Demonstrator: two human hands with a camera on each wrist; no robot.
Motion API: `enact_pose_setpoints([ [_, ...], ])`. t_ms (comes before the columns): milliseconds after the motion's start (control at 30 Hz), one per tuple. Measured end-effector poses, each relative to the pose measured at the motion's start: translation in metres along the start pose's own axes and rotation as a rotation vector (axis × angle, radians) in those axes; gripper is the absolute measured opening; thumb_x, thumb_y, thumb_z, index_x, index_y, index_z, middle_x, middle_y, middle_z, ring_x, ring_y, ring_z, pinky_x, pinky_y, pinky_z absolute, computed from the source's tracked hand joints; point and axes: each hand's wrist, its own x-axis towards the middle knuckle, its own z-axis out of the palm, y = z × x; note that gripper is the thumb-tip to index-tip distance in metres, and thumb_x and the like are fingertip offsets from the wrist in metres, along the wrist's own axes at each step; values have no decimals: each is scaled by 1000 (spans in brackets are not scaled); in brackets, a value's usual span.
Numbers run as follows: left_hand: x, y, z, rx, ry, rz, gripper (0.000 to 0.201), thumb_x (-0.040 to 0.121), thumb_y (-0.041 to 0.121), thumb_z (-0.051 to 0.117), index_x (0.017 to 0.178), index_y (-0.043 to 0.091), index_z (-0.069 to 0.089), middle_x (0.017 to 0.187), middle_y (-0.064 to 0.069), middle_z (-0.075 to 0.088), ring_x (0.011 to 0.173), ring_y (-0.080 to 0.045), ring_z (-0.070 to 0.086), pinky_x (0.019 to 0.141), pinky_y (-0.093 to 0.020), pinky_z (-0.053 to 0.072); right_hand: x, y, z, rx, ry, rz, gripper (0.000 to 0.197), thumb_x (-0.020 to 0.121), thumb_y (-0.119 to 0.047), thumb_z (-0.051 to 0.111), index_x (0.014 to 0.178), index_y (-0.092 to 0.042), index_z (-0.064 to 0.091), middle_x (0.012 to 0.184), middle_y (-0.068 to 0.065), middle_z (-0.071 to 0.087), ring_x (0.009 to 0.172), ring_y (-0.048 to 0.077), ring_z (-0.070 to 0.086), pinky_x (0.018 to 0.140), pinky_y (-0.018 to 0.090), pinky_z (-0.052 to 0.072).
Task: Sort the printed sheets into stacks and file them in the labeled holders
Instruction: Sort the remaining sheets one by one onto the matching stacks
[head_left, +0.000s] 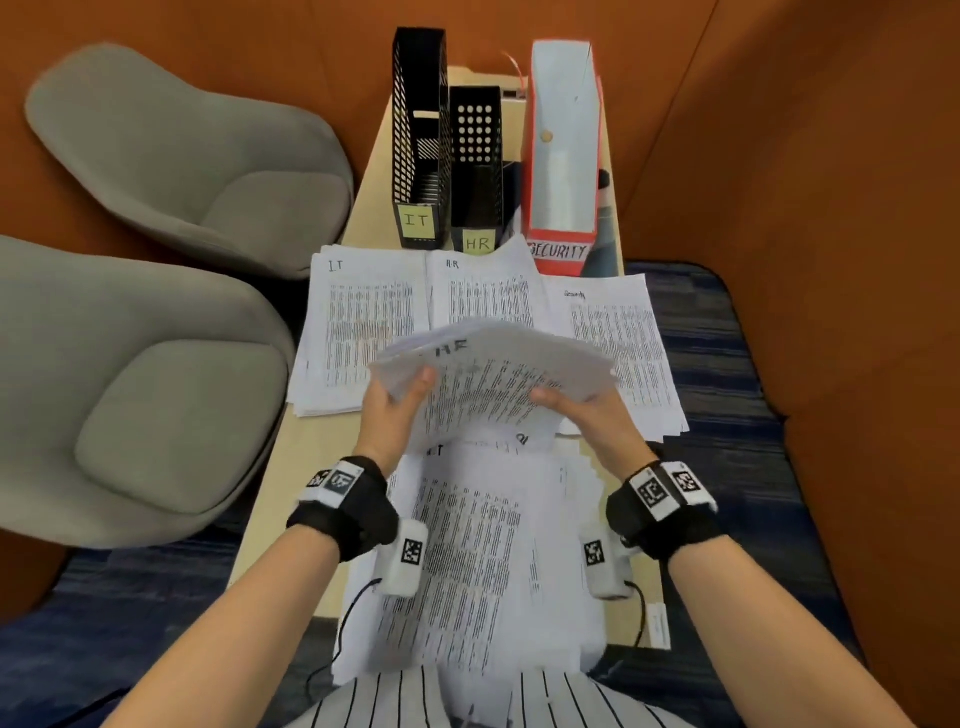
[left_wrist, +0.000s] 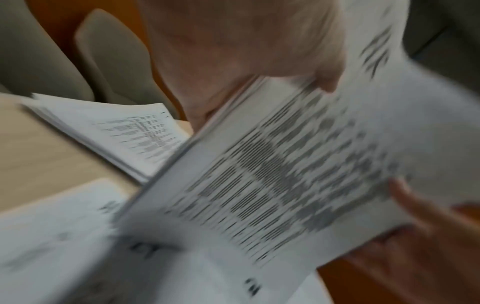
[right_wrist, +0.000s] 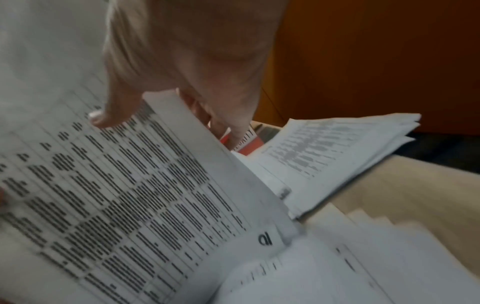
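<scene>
Chairs: two, grey upholstered shells with rounded edges, left half of the head view.

Table: pale wood-grain top, long and narrow, running from the bottom centre up to the orange wall.

Unsorted pile: loose white printed sheets with dense black text columns, fanned unevenly, lower centre between the forearms.

Sorted stacks, flat, long axes pointing up the frame toward the holders: IT stack at centre left; HR stack at centre, partly covered by the held sheets; Security stack at centre right, overhanging the table edge.

Held bundle: white sheets, top one headed "HR", raised above the table at frame centre, long axis running left to right, far edge tilted up, sheets bowed.

Holders, upright in a row at upper centre: red card SECURITY holder, tall, at right; black mesh IT holder at left; black perforated HR holder between them, shorter.

Left hand: grasps the bundle's left edge, thumb on top, fingers beneath.

Right hand: grasps the bundle's right edge, thumb on top.
</scene>
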Motion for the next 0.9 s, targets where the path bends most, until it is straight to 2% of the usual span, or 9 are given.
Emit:
enact_pose_setpoints([
  [133,4,-30,11,220,-85,-142,60,81,52,64,131,22,50,132,0,56,119,-15,54,98,-34,44,11,18,15,-75,70,75,40,84,-22,74,121,-15,63,115,1,70,106,13,66,99,43,51],
  [200,9,-17,22,136,59,-96,28,87,34,64,110,18,59,109,-5,65,98,-18,62,85,-33,50,16,11,25,-75,185,59,36,88,-28,70,121,-14,64,112,1,71,105,14,66,97,42,53],
  [300,23,6,20,99,210,17,12,88,32,64,96,26,59,93,5,65,85,-9,61,74,-21,50,23,-11,21,37,347,-13,29,93,-30,62,118,-15,65,110,-1,70,103,11,66,88,27,55],
  [367,31,3,8,186,217,15,27,83,40,67,99,20,57,93,4,62,85,-13,59,75,-28,50,27,-20,7,237,450,-5,19,94,-27,61,113,-21,62,108,-7,68,100,5,63,79,16,52],
  [467,31,-18,-6,-1,86,-256,57,77,34,73,124,21,45,120,-2,60,105,-18,62,75,-29,55,26,-15,-4,462,482,133,33,96,-27,57,127,-14,54,120,0,63,111,14,61,77,15,52],
  [600,27,-27,-9,-356,115,-387,36,89,-1,52,120,18,47,126,-8,60,116,-31,57,91,-44,50,19,10,-4,695,245,305,24,99,-18,52,104,-8,72,119,13,66,118,31,58,99,47,48],
  [733,26,-16,-35,-197,213,-198,31,89,-4,49,112,15,55,111,2,66,112,-23,59,88,-33,49,17,30,-33,643,167,233,24,92,0,55,115,-3,64,124,14,65,123,31,56,107,43,43],
  [833,25,-10,-55,-140,207,-101,36,86,-5,49,114,16,57,112,0,65,109,-19,59,90,-30,49,11,39,-57,368,39,229,37,90,-2,59,127,-4,58,126,13,65,119,28,61,101,42,48],
  [900,24,-11,-60,-105,219,-67,32,85,-4,50,104,20,60,106,-2,64,101,-17,58,90,-31,46,10,42,-62,174,-35,260,35,86,-4,66,121,-5,63,118,10,70,114,30,63,93,39,53],
])
